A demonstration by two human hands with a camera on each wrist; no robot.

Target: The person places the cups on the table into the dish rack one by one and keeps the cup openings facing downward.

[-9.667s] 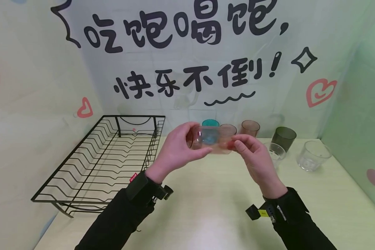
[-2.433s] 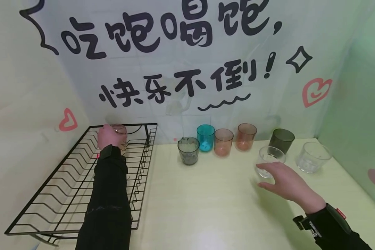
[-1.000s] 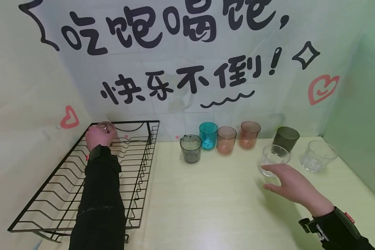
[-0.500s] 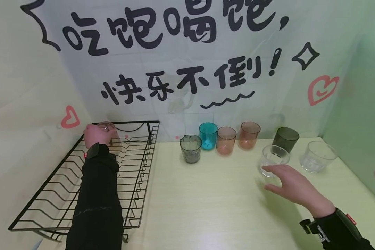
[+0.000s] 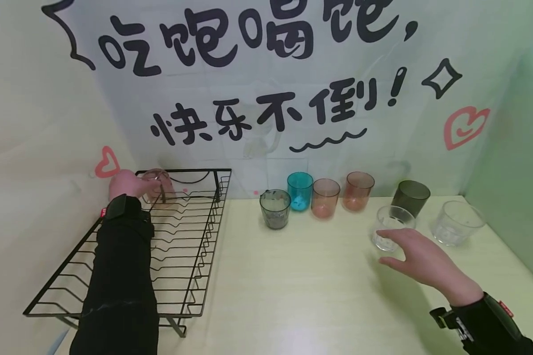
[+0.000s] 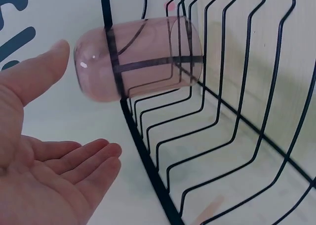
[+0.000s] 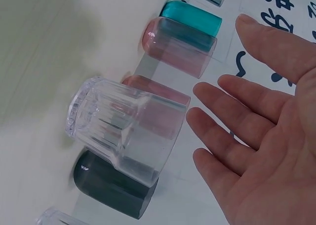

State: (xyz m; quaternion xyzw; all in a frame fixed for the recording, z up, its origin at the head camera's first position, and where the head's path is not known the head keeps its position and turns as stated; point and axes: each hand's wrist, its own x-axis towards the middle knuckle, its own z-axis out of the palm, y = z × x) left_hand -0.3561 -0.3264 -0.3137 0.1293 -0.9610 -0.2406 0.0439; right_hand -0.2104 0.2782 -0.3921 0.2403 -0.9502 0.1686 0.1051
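Observation:
A transparent pink cup (image 6: 143,59) stands upside down on the black wire dish rack (image 5: 177,316), in its far left corner, rounded base up. Just left of the cup, my left hand (image 5: 126,185) has its fingers spread; in the left wrist view a gap shows between thumb, fingers and cup. My right hand (image 5: 431,261) hovers over the table's right side, fingers extended and empty. Closest to it is a clear faceted glass (image 7: 126,131), upright, with its rim near the fingertips (image 7: 195,116) in the right wrist view.
Along the back wall stand a grey cup (image 5: 275,212), a teal cup (image 5: 299,190), two pinkish cups (image 5: 325,197) and a dark green cup (image 5: 410,197). Another clear glass (image 5: 457,224) stands at the right, near the green side wall (image 5: 515,187).
Both hands held the pink cup over the table earlier. The left hand carried it to the rack, let go and drew left. My right hand moved right to the clear glass and stays there.

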